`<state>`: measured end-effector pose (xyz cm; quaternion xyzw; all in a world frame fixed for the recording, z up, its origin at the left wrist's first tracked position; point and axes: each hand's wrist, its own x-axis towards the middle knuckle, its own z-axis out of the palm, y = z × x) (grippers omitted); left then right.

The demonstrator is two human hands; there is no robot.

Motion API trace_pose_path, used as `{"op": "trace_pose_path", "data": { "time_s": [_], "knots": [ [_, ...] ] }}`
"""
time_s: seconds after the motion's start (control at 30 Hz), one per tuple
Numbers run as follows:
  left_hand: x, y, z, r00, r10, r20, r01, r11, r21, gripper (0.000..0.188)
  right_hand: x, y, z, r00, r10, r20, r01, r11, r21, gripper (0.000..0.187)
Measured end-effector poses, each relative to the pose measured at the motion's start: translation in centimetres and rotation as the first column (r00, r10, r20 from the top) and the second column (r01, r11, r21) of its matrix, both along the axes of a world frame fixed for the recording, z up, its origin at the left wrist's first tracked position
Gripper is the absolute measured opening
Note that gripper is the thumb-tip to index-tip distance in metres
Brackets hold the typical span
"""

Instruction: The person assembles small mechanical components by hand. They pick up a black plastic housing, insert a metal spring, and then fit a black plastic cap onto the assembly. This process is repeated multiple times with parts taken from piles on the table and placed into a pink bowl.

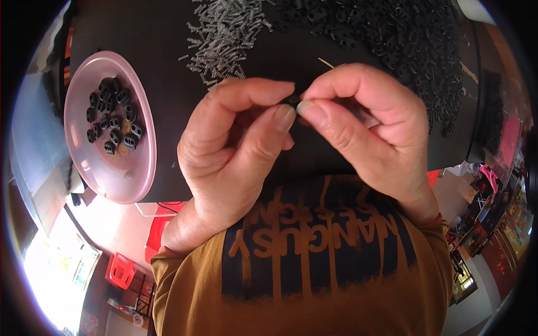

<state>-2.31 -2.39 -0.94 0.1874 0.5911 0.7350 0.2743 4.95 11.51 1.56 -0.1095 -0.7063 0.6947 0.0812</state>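
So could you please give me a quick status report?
Left hand and right hand pinch one small black plastic piece together. Nothing in the way.

So there's just the one view, from the camera on my head, the left of the pair, pointing steeply down over my chest at the black table [168, 33]. It sits close: my left hand [235, 140] and right hand [364, 129] fill the middle of the frame. Fisheye bends everything near the rim, with the floor curling in at lower left and right.
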Motion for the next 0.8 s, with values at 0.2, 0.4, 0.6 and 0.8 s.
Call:
{"op": "trace_pose_path", "data": {
  "time_s": [0.2,0.4,0.6,0.8],
  "knots": [
    [0.4,-0.2,-0.1,0.996,-0.034,-0.086,0.030,0.998,-0.046,0.015,0.7,0.0,-0.7,1.000,-0.014,-0.005,0.014,1.000,0.028,0.006],
    [0.3,0.0,-0.1,0.989,-0.117,0.085,0.123,0.990,-0.062,0.017,1.2,-0.1,-1.4,0.989,-0.107,-0.106,0.121,0.984,0.131,0.002],
    [0.5,0.0,-0.3,0.982,-0.154,0.108,0.161,0.985,-0.062,0.019,1.9,0.2,-2.0,0.981,-0.137,-0.136,0.162,0.966,0.201,0.006],
    [0.6,0.6,-0.4,0.980,-0.180,0.083,0.182,0.983,-0.011,0.020,2.7,0.7,-2.3,0.987,-0.099,-0.123,0.127,0.962,0.242,0.011]
  ]
}}
